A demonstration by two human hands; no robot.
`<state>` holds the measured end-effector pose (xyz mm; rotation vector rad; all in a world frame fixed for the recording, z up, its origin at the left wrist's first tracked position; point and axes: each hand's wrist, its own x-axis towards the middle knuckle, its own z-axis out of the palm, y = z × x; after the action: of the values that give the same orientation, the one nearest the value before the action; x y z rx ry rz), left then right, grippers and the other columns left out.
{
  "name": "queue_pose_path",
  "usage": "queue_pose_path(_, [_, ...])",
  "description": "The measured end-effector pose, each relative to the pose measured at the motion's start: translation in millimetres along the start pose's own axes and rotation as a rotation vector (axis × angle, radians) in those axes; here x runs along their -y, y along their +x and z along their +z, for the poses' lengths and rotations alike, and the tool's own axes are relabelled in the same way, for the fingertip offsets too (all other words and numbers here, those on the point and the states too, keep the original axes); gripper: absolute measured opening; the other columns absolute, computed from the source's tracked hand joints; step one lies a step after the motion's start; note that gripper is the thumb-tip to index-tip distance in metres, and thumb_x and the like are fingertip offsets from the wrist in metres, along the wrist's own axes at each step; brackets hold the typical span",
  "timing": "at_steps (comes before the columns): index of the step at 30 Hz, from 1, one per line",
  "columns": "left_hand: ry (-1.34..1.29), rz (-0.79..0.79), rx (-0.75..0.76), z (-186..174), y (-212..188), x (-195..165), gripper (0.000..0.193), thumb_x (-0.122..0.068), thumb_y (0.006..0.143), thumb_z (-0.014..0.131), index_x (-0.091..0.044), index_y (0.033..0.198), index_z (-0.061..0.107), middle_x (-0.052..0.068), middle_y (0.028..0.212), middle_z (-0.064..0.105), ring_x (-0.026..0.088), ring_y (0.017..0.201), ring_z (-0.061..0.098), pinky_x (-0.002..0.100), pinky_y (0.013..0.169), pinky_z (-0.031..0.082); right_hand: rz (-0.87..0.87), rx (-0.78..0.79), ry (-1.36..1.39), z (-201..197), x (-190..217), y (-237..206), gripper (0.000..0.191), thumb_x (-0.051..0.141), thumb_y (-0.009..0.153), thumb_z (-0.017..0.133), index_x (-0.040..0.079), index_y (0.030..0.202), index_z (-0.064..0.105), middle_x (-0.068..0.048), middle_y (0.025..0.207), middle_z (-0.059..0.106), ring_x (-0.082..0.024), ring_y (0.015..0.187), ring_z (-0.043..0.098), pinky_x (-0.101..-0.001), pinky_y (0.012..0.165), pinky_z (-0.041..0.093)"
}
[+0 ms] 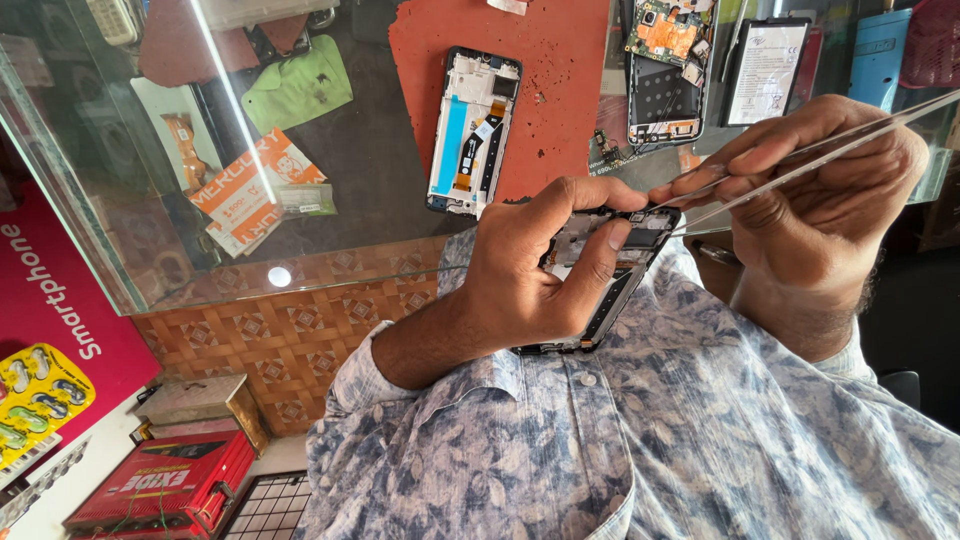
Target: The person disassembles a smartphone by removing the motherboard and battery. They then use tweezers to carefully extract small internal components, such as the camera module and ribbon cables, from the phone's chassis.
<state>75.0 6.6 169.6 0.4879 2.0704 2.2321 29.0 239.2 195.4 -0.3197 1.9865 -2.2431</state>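
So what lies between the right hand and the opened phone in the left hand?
Only metal tweezers, pinched in the right hand, their tips reaching the opened phone gripped by the left hand; head view.

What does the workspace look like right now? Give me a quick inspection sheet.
Surface: glass counter with a red mat.
Job's things: opened phone frame held in the left hand; thin tweezers in the right hand, tips at the frame's top edge.
Clutter: second phone frame on the mat, a phone with exposed board, green cloth.
Grips: both closed on their items.
Cables: nothing seen.
Surroundings: red box on the floor, patterned counter front.
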Motion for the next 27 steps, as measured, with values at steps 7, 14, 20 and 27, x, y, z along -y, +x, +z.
queue_pose_path(7, [-0.017, -0.024, 0.011, -0.4, 0.0, 0.4, 0.02, -0.008, 0.109, 0.061, 0.0, 0.127, 0.06, 0.009, 0.103, 0.076, 0.004, 0.07, 0.074, 0.018, 0.054, 0.056, 0.0, 0.006, 0.028, -0.5, -2.1, 1.0, 0.009, -0.013, 0.094, 0.064, -0.006, 0.097, 0.059, -0.027, 0.094, 0.07, -0.033, 0.089, 0.077, -0.0435, 0.077, 0.069])
queue_pose_path(14, [-0.007, 0.006, 0.016, -1.4, -0.2, 0.7, 0.015, -0.01, 0.113, 0.06, -0.003, 0.126, 0.061, 0.006, 0.094, 0.075, 0.004, 0.071, 0.074, 0.02, 0.055, 0.056, 0.017, 0.005, 0.123, 0.6, -4.9, 3.0, 0.009, -0.014, 0.093, 0.061, -0.006, 0.098, 0.06, -0.027, 0.093, 0.07, -0.035, 0.096, 0.078, -0.0454, 0.081, 0.07])
queue_pose_path(20, [0.01, -0.007, 0.029, -3.5, -0.3, 1.0, 0.017, -0.009, 0.11, 0.061, -0.003, 0.126, 0.062, 0.005, 0.092, 0.076, 0.002, 0.066, 0.071, 0.019, 0.051, 0.052, 0.022, 0.046, 0.177, 1.4, -4.8, 2.9, 0.006, -0.008, 0.097, 0.066, -0.006, 0.101, 0.062, -0.027, 0.094, 0.072, -0.033, 0.092, 0.078, -0.0458, 0.082, 0.07])
queue_pose_path(27, [0.01, 0.017, 0.028, -2.9, -2.0, 2.7, 0.017, -0.008, 0.111, 0.062, -0.003, 0.127, 0.061, 0.007, 0.104, 0.076, 0.003, 0.073, 0.073, 0.019, 0.058, 0.056, 0.025, 0.054, 0.189, 2.2, -3.2, 2.3, 0.006, -0.006, 0.099, 0.068, -0.005, 0.102, 0.063, -0.028, 0.096, 0.072, -0.032, 0.091, 0.078, -0.0454, 0.081, 0.069])
